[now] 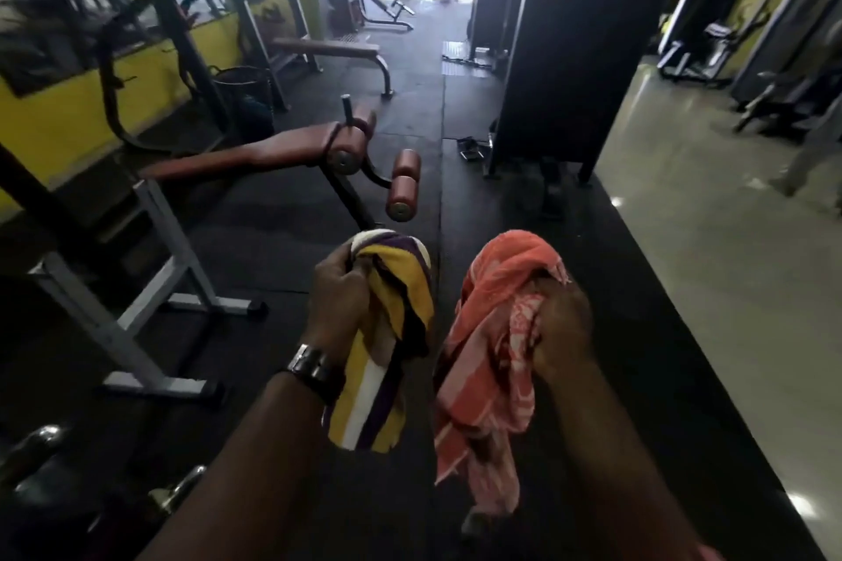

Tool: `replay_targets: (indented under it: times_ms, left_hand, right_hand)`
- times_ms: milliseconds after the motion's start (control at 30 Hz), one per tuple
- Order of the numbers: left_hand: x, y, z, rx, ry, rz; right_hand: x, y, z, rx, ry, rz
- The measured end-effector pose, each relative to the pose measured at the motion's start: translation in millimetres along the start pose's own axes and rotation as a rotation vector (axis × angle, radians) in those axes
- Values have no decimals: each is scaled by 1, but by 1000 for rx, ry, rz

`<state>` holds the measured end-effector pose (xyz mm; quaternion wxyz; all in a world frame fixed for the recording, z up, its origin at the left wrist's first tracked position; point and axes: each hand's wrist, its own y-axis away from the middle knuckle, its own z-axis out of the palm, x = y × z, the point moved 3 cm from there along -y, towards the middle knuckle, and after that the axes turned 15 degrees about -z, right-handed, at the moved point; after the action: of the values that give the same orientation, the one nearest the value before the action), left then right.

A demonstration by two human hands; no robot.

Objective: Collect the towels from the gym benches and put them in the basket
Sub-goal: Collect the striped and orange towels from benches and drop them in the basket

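Black rubber flooring [282, 241] runs between the gym machines. We record the left hand [339, 292] clenched round a striped towel [401, 314] and the right hand [562, 333] clenched round an orange towel [487, 310]. A dark basket [241, 82] (contents unclear) stands by the yellow wall [68, 114], beyond the decline bench [255, 150]. Risk, in our judgement: the orange towel's hanging tail could snag the bench rollers or trip us en route.

The striped towel [401, 301] shows yellow, white and dark purple bands. The orange towel [492, 287] carries pale stripes. The bench [255, 153] is reddish brown, the wall [59, 114] yellow, the mat [273, 251] black.
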<state>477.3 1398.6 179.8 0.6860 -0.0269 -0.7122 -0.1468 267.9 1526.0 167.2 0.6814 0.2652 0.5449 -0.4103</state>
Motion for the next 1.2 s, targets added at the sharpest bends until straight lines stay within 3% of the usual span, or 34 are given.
replay_targets:
  times_ms: [100, 267, 667, 1200]
  left_hand:
    - [17, -72, 29, 62, 20, -35]
    - [41, -171, 78, 146, 45, -39]
    - [62, -439, 155, 277, 91, -93]
    - [154, -846, 317, 188, 123, -45]
  right_hand:
    - [21, -73, 35, 10, -157, 51]
    - [36, -196, 84, -91, -111, 35]
    - [110, -455, 193, -91, -112, 51]
    - [179, -855, 334, -15, -39, 8]
